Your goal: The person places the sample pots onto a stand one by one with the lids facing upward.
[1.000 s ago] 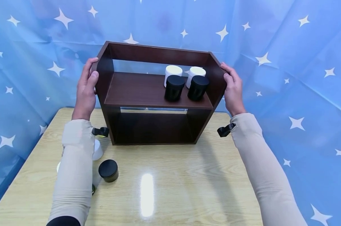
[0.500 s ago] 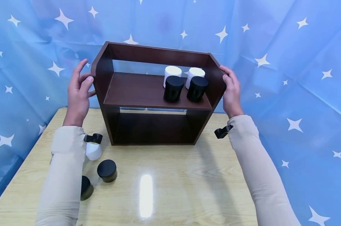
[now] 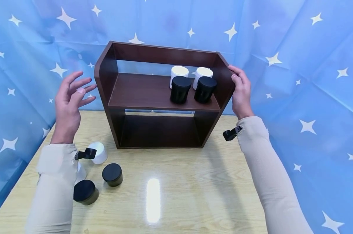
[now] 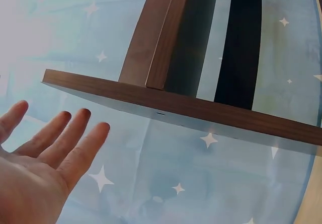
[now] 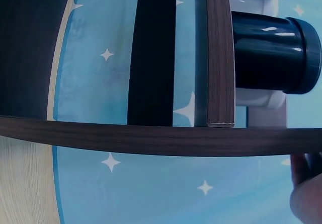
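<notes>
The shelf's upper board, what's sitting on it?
The upper board holds two black jars with two white jars behind them, toward its right end. The black jars cover part of the white ones, and whatever lies beneath all four is hidden.

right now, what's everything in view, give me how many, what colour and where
table: 1, pale wood, lower part of the head view
shelf: 1, dark brown, on the table
upper black jars: 2, black, right end of the shelf's upper level
upper white jars: 2, white, just behind those black ones
lower dark jars: 2, black lids, on the table at left
lower white jars: 2, white, same area, one partly hidden
starry cloth: count unclear, blue with white stars, around the table
wrist devices: 2, black, at the cuffs
sleeves: 2, off-white, on the forearms
left hand: 1, bare, left of the shelf, apart
right hand: 1, bare, touching the shelf's right side
</notes>
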The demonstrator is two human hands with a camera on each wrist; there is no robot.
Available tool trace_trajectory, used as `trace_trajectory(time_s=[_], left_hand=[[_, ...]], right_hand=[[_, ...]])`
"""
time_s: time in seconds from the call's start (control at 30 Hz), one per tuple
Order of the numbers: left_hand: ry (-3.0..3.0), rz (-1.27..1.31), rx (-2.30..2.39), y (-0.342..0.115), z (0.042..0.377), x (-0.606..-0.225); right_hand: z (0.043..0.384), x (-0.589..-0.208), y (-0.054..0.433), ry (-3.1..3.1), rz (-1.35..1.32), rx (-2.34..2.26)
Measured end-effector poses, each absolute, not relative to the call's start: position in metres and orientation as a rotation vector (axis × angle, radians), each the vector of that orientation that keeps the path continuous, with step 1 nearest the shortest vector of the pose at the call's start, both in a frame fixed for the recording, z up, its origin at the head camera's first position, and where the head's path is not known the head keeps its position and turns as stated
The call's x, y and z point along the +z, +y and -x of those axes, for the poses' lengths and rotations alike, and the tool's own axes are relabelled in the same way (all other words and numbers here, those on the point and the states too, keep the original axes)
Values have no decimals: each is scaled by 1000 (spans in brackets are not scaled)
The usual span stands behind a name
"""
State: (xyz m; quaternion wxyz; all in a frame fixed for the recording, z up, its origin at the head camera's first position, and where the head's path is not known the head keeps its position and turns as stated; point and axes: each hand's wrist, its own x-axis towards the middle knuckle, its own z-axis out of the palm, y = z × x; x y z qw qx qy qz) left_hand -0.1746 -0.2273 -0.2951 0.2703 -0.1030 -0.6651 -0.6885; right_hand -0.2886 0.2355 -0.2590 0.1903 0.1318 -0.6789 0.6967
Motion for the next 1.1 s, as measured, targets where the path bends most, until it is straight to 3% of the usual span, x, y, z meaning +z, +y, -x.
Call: trace_trajectory(time_s=[0.47,1.1], left_hand=[[-1719,419,-1861,-238,160,-316],[-1839,80,-1777,-267,114,-343]], right_hand=[[292,-260,236,-1910,-381,1937],[295,-266,237,-1854,-419,1959]])
